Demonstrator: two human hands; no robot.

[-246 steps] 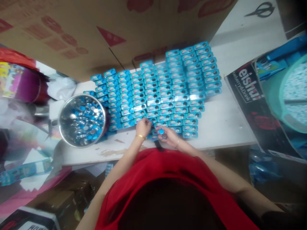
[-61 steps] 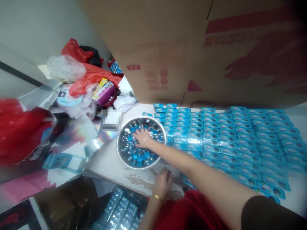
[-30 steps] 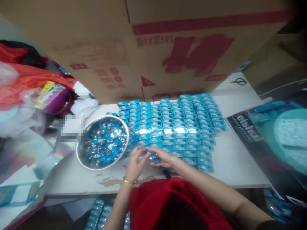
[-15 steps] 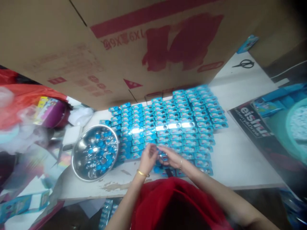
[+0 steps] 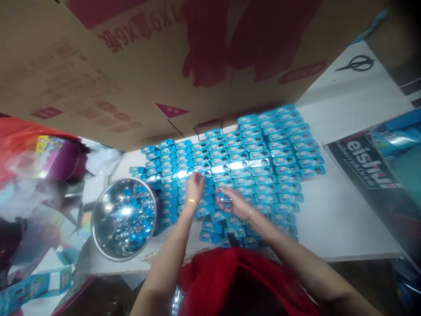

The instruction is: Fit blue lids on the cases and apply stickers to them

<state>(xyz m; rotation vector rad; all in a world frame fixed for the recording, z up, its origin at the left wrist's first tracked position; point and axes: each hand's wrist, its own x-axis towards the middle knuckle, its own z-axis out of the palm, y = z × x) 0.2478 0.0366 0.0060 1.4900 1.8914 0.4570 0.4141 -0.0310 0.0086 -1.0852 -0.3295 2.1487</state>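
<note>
Small blue printed packs (image 5: 241,182) lie in overlapping rows across the white table, many with a round spot near one end. My left hand (image 5: 195,188) is over the middle rows, its fingers pinched together at the end of one pack; what they hold, if anything, is hidden. Closer to me, my right hand (image 5: 235,202) is cupped palm up above the packs, fingers curled around small shiny blue and silver round pieces. To the left stands a metal bowl (image 5: 98,228) with many blue and silver round pieces (image 5: 138,219) in it.
A large cardboard box (image 5: 138,87) rises behind the rows. Scissors (image 5: 360,63) lie at the far right of the table (image 5: 332,219). A dark printed box (image 5: 365,171) stands at the right, and plastic bags (image 5: 29,175) crowd the left.
My left hand has moved away from my right hand, forward onto the packs. My right hand has stayed near its place, with the round pieces now showing in it. The view has shifted slightly.
</note>
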